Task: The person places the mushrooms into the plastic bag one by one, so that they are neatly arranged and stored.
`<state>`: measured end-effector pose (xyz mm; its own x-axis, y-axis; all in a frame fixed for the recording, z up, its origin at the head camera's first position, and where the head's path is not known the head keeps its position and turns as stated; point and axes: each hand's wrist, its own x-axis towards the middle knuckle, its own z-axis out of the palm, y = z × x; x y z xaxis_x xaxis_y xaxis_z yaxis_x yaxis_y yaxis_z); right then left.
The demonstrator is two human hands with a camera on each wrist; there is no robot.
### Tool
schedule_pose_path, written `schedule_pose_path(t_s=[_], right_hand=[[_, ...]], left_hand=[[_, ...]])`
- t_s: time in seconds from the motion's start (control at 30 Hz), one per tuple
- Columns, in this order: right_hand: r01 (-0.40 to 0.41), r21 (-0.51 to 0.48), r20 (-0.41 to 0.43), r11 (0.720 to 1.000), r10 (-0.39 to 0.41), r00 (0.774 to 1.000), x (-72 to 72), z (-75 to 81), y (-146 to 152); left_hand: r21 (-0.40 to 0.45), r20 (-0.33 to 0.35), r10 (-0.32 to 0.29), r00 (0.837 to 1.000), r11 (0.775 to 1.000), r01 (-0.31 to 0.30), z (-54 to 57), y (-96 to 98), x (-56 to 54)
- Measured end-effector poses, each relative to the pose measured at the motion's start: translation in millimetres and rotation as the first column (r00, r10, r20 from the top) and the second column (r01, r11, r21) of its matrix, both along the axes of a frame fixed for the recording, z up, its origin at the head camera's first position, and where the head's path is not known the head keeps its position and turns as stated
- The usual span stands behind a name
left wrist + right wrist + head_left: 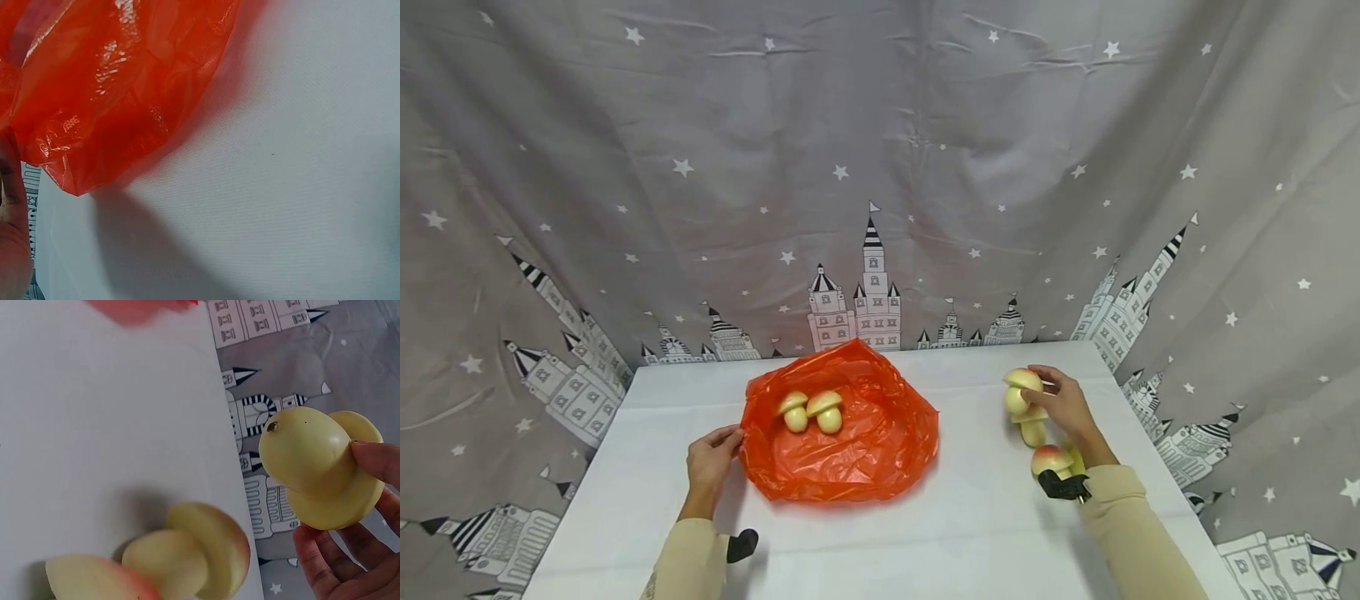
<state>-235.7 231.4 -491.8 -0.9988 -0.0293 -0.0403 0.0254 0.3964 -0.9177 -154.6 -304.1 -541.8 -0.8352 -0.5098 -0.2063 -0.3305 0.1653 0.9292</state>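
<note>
A red plastic bag (865, 467) lies with its mouth spread wide, and two toy mushrooms (828, 413) with pale stems rest inside it on the left. My left hand (709, 465) pinches the bag's left rim between thumb and fingers. On the right side, my right hand (1067, 408) grips a toy mushroom (309, 453) by its cap, thumb on one side and fingers on the other, above the table. Just below it sits another mushroom (1033, 431). A red-tinged mushroom (1049, 459) lies nearer me, with a yellowish piece (1077, 458) partly hidden by the right wrist.
Everything stands on a white table (880, 542). Behind and at both sides hangs a grey curtain (880, 167) printed with stars and castles. Black camera mounts (742, 546) project from both wrists.
</note>
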Motion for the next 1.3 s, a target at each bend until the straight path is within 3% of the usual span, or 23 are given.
schedule_pose_path(t_s=[0.3, 0.73, 1.13, 1.3], right_hand=[[-0.054, 0.020, -0.005, 0.998, 0.054, 0.999, 0.5, 1.1, -19.3], [-0.068, -0.065, -0.022, 0.996, 0.067, 0.998, 3.7, -2.9, -49.3], [-0.130, -0.141, -0.025, 0.981, 0.127, 0.992, 7.3, -7.3, -87.7], [-0.148, -0.119, -0.043, 0.982, 0.143, 0.989, 6.9, -9.1, -100.1]], left_hand=[[0.004, 0.008, 0.005, 1.000, 1.000, -0.005, -1.3, 1.7, -0.8], [0.006, 0.005, -0.001, 1.000, 1.000, 0.001, 1.0, 3.4, -1.7], [0.016, -0.022, -0.008, 1.000, 1.000, 0.008, 0.1, 2.2, 1.6], [0.030, -0.033, -0.009, 0.999, 1.000, 0.010, -0.1, 3.4, 0.5]])
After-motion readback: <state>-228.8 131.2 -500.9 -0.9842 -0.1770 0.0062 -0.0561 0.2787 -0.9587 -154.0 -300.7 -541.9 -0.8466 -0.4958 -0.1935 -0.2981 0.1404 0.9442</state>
